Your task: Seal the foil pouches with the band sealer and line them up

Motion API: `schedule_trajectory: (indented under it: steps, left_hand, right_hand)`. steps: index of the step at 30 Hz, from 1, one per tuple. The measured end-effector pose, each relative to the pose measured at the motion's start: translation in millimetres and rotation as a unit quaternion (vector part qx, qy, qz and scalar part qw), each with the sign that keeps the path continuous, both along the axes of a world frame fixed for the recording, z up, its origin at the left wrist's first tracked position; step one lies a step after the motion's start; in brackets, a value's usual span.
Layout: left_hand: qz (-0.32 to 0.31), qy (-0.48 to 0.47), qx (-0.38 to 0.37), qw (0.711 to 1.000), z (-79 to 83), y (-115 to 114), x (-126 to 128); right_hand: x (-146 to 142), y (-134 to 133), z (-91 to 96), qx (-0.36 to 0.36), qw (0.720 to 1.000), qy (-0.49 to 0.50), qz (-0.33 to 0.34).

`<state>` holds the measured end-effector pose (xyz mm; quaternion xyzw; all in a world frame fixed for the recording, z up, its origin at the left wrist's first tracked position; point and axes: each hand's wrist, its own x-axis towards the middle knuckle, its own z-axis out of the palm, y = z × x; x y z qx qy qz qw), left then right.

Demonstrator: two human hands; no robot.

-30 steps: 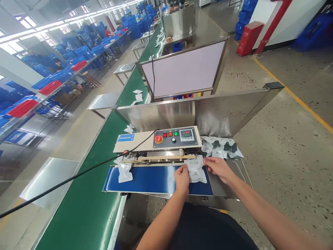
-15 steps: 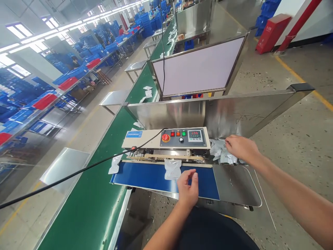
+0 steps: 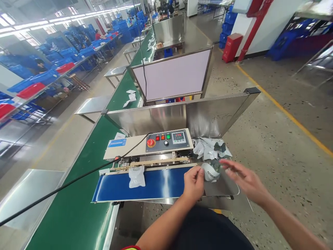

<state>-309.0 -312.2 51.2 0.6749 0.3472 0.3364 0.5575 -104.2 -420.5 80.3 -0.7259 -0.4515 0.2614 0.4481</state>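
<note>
My left hand (image 3: 194,184) is closed in a pinch on the left edge of a small white pouch (image 3: 210,173) with dark print. The pouch is over the metal end plate (image 3: 221,187) of the sealing machine (image 3: 149,144). Close to the pouch's right side, my right hand (image 3: 246,180) has its fingers stretched out and apart; whether the fingertips touch the pouch I cannot tell. Behind both hands lies a heap of silvery-white pouches (image 3: 208,147). Another pouch (image 3: 136,177) rests on the blue conveyor belt (image 3: 156,194), its top edge at the machine's sealing band.
A long green conveyor (image 3: 78,177) with scattered pouches runs along the left. Across it hangs a black cable (image 3: 65,187). A steel partition (image 3: 161,118) stands behind the machine, with a white panel (image 3: 174,76) farther back. Blue crates (image 3: 226,26) are stacked by a pillar.
My right hand has come from the heap towards me, and my left hand now pinches a pouch near it. The pouch on the blue belt has moved left. The view has turned right.
</note>
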Motion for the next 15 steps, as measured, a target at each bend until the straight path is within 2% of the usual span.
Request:
schedule_trajectory:
  steps: [3, 5, 9, 12, 15]
  left_hand:
    - [0.011, -0.01, -0.056, 0.998, -7.8, -7.4, -10.0]
    - [0.019, 0.003, -0.095, 0.995, -16.7, -7.9, -9.8]
    - [0.097, 0.019, -0.248, 0.964, -45.3, 2.8, 2.6]
    - [0.152, 0.003, -0.33, 0.932, -65.9, 14.0, 10.8]
    - [0.186, -0.022, -0.355, 0.916, -75.6, 24.9, 6.8]
  right_hand:
    - [-35.1, -8.2, -27.8, -0.038, 0.997, 0.058, -0.039]
    - [-50.2, -5.9, -42.2, -0.063, 0.99, 0.088, -0.093]
    - [-50.5, 7.8, -66.4, -0.138, 0.954, 0.163, -0.212]
    - [-46.6, 23.9, -81.3, -0.154, 0.94, 0.212, -0.218]
    - [-54.0, 44.4, -89.6, -0.172, 0.944, 0.219, -0.175]
